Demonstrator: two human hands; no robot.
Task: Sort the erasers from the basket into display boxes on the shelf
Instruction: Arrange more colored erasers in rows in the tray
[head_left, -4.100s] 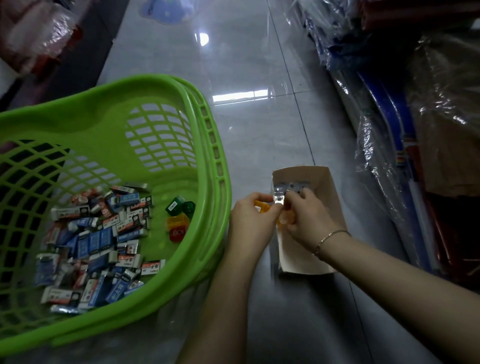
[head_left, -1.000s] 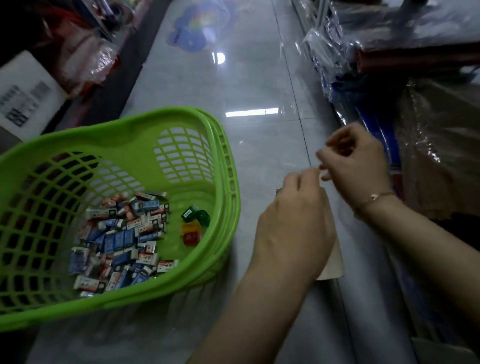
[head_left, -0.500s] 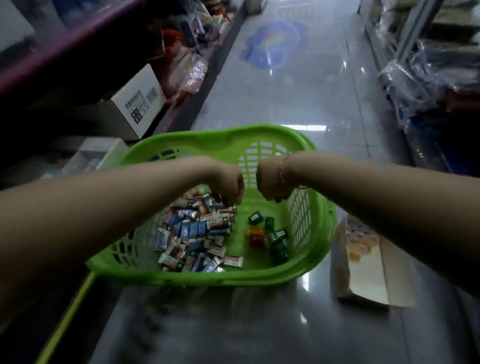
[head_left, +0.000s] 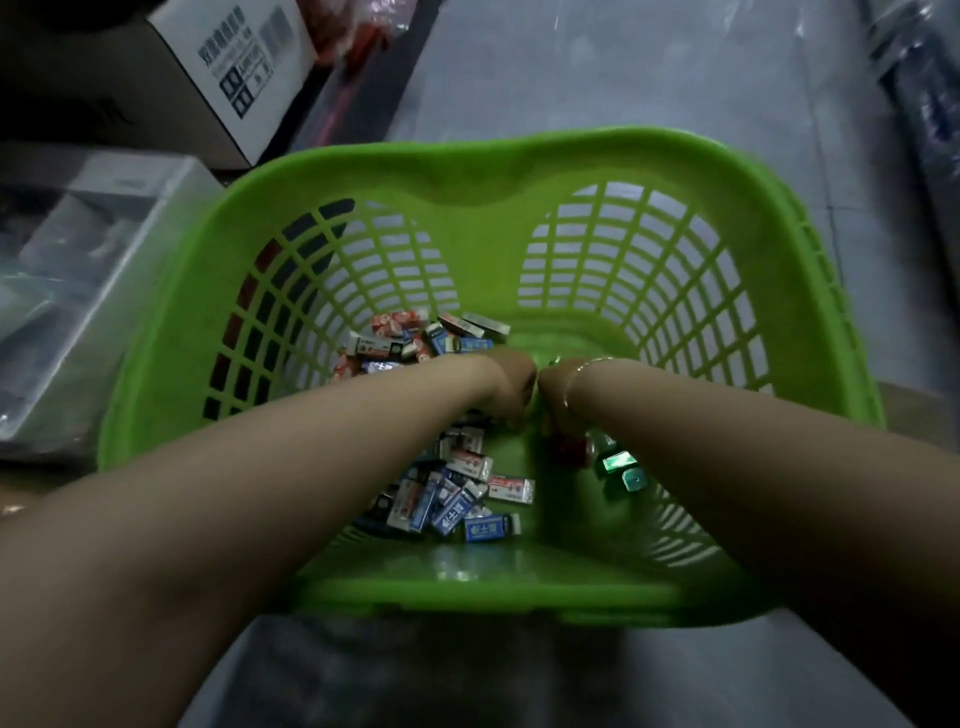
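A big green plastic basket (head_left: 810, 291) fills the middle of the view. On its floor lies a heap of several small erasers in blue, red and white sleeves (head_left: 457, 499), with more at the far side (head_left: 415, 332). A few green erasers (head_left: 615, 462) and a red one (head_left: 569, 449) lie to the right of the heap. Both of my arms reach down into the basket. My left hand (head_left: 511, 387) is over the heap's right edge. My right hand (head_left: 556, 402), with a thin bracelet at the wrist, is beside it, above the red and green erasers. The fingers of both hands point downward and are hidden.
A white cardboard box (head_left: 234, 67) with printed labels stands at the upper left. A clear plastic container (head_left: 78, 291) sits left of the basket. Plastic-wrapped goods (head_left: 924, 104) line the right side. Grey tiled floor (head_left: 597, 62) stretches beyond the basket.
My view has swung over the basket and closer to it. Both hands have sunk from rim height to the erasers on its floor. The brown display box has left the view.
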